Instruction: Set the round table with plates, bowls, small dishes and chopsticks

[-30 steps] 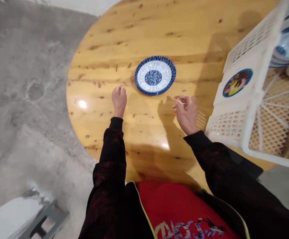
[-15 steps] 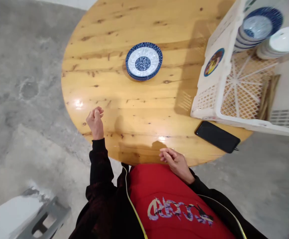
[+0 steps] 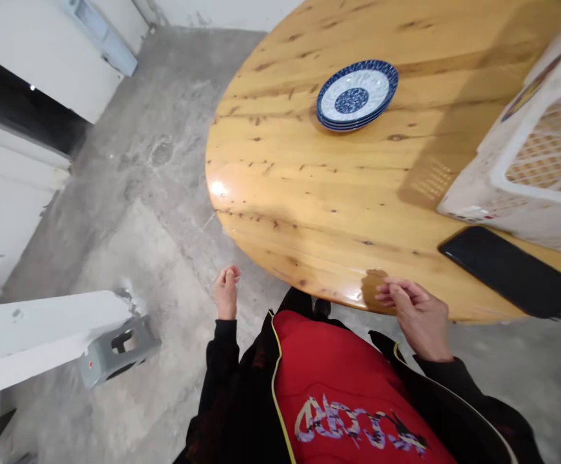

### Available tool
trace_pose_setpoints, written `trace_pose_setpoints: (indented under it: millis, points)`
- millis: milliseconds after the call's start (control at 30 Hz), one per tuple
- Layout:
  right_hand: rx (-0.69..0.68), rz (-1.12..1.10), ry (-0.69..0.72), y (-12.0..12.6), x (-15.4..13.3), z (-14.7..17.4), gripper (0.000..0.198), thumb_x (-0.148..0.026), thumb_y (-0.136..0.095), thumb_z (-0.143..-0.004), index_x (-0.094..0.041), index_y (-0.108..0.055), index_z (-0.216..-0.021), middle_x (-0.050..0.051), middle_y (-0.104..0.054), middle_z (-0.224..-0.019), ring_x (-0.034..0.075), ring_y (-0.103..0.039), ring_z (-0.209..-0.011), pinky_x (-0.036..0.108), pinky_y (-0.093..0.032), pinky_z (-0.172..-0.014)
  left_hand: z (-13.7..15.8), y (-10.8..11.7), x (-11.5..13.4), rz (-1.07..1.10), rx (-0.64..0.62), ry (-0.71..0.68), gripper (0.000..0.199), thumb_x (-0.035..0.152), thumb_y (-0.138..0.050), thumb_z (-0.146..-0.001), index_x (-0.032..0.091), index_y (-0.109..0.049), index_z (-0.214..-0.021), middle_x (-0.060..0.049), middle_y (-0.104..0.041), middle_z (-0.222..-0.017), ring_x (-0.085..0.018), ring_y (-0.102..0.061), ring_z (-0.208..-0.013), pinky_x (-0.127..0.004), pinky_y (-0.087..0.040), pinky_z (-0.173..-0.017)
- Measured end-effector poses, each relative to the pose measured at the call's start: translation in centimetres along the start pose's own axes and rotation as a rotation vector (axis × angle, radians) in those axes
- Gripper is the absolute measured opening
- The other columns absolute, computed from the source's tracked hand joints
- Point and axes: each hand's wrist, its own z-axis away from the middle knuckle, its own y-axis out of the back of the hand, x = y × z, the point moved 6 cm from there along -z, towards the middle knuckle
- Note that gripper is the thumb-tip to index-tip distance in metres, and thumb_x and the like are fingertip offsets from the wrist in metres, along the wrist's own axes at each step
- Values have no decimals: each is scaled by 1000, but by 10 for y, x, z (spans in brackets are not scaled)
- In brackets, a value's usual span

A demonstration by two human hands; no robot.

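Right hand (image 3: 419,317) loosely curled, apparently empty; stacked white plates (image 3: 357,95) blue-rimmed, top centre speckled blue.

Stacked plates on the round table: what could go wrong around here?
The phone lies close to the edge of the table; a brush from the right hand or its sleeve might knock it off.

The white crate stands right beside the phone, so if bumped it could push it outward.

The plates sit loosely stacked, so a hard jolt to the table might make the upper ones slide.
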Motion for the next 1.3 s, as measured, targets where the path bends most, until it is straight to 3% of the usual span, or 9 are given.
trace_pose_setpoints:
  millis: [200,500,600,733,867,967,1067,1167,1300]
  points:
    - [-90,-60,-57,-27,16,37,43,-61,-73,-73,-22,-70,-89,5,-72,-76,19,-67,-60,31,-56,-55,28,-12,-1,36,-113,-16,36,47,-59,-86,16,-73,-95,-11,-77,-98,-20,-75,-91,-31,-59,-79]
    - [107,-88,-56,-48,12,52,44,-62,-68,-74,-20,-69,-86,6,-72,-76,18,-66,-60,30,-53,-55,-33,-50,42,61,-359,-186,42,54,-60,-86,16,-73,-97,-10,-76,-99,-21,-75,-93,-31,-58,-80]
    - [188,-109,-46,-79,6,53,42,-60,-70,-73,-20,-69,-86,7,-73,-76,19,-66,-61,31,-53,-55,-67,-44,48,38,-446,-221,43,53,-60,-86,15,-74,-98,-11,-77,-99,-22,-75,-92,-32,-58,-81]
    - [238,-148,-70,-144,-3,66,45,-64,-69,-72,-21,-68,-84,8,-72,-75,21,-66,-60,31,-52,-53,-120,-38,56,-50,-546,-284,36,47,-60,-85,16,-74,-97,-8,-75,-89,-20,-73,-84,-32,-57,-80]
    - [234,-139,-109,-192,-9,81,50,-68,-67,-71,-20,-69,-84,8,-72,-75,22,-68,-61,33,-53,-54,-158,-60,76,-118,-677,-360,25,39,-58,-85,19,-72,-93,-4,-72,-81,-20,-72,-79,-31,-56,-77]
    - [297,-50,-73,-185,-18,82,45,-65,-65,-73,-21,-70,-82,8,-73,-77,23,-69,-64,33,-55,-57,-168,-93,98,-100,-766,-427,19,35,-56,-86,21,-69,-89,-2,-71,-79,-19,-71,-78,-30,-56,-77]
    - [363,45,-25,-151,-30,61,38,-57,-64,-75,-21,-73,-83,8,-74,-78,24,-69,-67,34,-55,-60,-169,-129,119,-66,-788,-461,18,34,-55,-86,21,-66,-83,-2,-69,-76,-18,-70,-74,-29,-55,-74]
    - [359,100,11,-121,-47,14,36,-53,-61,-75,-20,-73,-82,8,-74,-78,24,-69,-67,33,-54,-60,-171,-159,139,-38,-781,-458,18,34,-55,-86,20,-66,-83,-2,-69,-76,-17,-71,-72,-28,-54,-73]
    - [284,171,106,-110,-83,-71,34,-51,-57,-79,-20,-70,-72,8,-73,-74,23,-68,-68,32,-53,-62,-181,-184,171,-70,-736,-487,17,33,-55,-87,20,-65,-82,-2,-70,-77,-17,-72,-72,-28,-54,-72]
